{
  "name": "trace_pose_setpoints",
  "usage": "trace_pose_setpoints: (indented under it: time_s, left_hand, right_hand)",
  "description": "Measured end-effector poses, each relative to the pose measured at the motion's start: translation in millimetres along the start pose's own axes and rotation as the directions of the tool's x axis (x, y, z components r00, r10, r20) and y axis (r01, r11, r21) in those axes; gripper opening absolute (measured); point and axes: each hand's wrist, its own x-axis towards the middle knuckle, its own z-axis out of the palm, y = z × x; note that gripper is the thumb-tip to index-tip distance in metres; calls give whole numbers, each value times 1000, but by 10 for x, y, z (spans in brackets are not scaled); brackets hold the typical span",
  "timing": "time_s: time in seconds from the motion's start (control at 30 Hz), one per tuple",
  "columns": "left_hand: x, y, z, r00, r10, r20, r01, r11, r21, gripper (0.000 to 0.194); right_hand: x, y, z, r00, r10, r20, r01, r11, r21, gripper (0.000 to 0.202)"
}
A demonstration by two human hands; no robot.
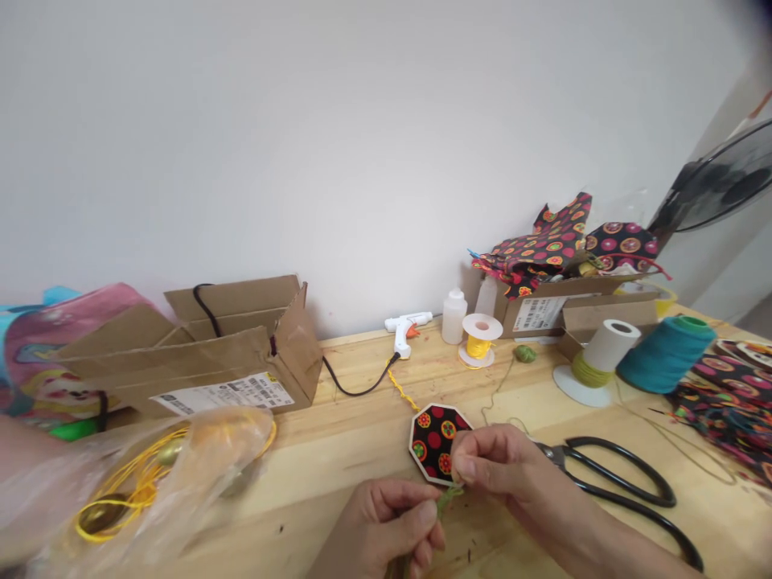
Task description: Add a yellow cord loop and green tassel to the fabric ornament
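Green cord (447,500) stretches between my two hands at the front of the table. My left hand (392,523) pinches it between thumb and forefinger, with more strands hanging below the palm. The fingertips of my right hand (503,466) are closed on the cord's other end. Just behind them lies an octagonal piece (435,438) with a pale rim and black flowered fabric, partly covered by my right hand. A twisted yellow cord (401,388) runs back from its top. Black-handled scissors (621,474) lie beside my right wrist, their blades mostly hidden.
At the back stand a white glue gun (403,331), a plastic bottle (454,316) and a yellow thread spool (480,342). Cardboard boxes (241,354) flank them. On the right are a teal thread cone (667,354) and fabric scraps (724,402). A plastic bag (199,466) holds yellow cord at left.
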Motion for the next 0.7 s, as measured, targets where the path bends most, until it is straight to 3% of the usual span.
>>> trace_pose_setpoints:
  time_s: [0.17, 0.27, 0.47, 0.7]
  left_hand:
    - [44, -55, -18, 995, -13, 99, 15, 1000, -23, 24]
    - [56, -69, -18, 996, -17, 83, 19, 999, -27, 26]
    - [57, -85, -48, 988, 3, 151, -35, 976, 213, 37]
    - [81, -74, -48, 991, 40, 131, -77, 954, 291, 39]
  right_hand:
    - [20, -68, 7, 1000, -6, -12, 5, 996, -87, 30]
    - [26, -75, 12, 999, -9, -32, 5, 993, -118, 29]
    - [46, -15, -7, 1000, -23, -13, 21, 991, -133, 30]
    - [42, 40, -9, 997, 49, -65, -53, 997, -63, 31]
